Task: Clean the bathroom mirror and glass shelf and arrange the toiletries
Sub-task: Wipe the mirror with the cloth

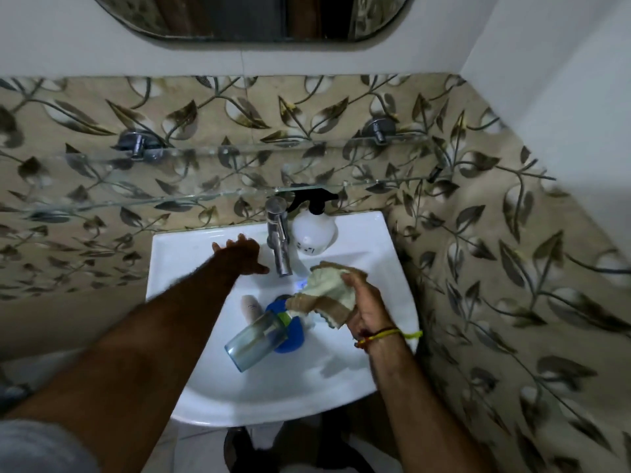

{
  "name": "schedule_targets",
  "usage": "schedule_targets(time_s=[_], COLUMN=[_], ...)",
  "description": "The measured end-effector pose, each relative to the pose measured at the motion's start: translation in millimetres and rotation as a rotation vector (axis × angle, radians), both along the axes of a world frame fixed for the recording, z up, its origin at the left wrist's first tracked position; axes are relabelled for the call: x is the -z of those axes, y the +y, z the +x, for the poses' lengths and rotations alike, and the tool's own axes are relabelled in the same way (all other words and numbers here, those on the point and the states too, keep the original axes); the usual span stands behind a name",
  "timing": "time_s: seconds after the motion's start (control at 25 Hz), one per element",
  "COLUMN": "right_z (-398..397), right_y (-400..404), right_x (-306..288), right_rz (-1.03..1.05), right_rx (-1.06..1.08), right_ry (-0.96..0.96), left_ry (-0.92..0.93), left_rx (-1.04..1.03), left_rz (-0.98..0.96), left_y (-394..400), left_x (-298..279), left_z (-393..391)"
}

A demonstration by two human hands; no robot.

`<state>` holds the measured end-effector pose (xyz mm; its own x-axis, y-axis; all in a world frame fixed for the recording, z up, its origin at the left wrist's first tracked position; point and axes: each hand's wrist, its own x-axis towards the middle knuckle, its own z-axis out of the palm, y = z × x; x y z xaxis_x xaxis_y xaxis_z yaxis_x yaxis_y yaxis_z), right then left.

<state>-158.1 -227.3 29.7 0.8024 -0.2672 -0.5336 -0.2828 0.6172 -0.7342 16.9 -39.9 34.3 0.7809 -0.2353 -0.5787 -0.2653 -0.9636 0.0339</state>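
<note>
I had only the one view, a wide-angle camera worn on the head. It looked steeply down and forward at the basin (341, 397), close enough that both forearms ran in from the bottom edge of the frame. It faced the tiled wall (102, 107) squarely; the glass shelf (205, 169) crossed the middle, and only the mirror (249, 18)'s lower edge showed at the top.

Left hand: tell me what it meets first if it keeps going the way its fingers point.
Probably the tiled wall behind the sink. The left hand points up-left of the tap, over the bare back ledge; depth is uncertain, though.
</note>
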Motion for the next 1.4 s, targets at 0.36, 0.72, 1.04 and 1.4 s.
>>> schedule_targets(time_s=[0.36,0.72,1.04,1.4], right_z=[-0.7,58.0,107.4,158.3], right_y=[53.0,115.4,144.3,123.5], right_x=[-87.9,-229.6,-338.5,-508.8], right_rz=[0.158,0.254,0.240,-0.068], right_rx=[-0.191,-0.263,-0.272,0.257], right_ry=[-0.160,-0.421,-0.661,-1.015], left_ry=[-0.585,-1.343,-1.563,-1.851], left_rx=[-0.069,0.122,0.167,0.176], left_rz=[-0.701,-0.764,-0.672,-0.715], left_y=[46.9,103.2,118.7,110.3], left_x=[-48.6,-214.7,-344.2,-492.6], left_z=[-110.8,-60.0,-16.9,36.7])
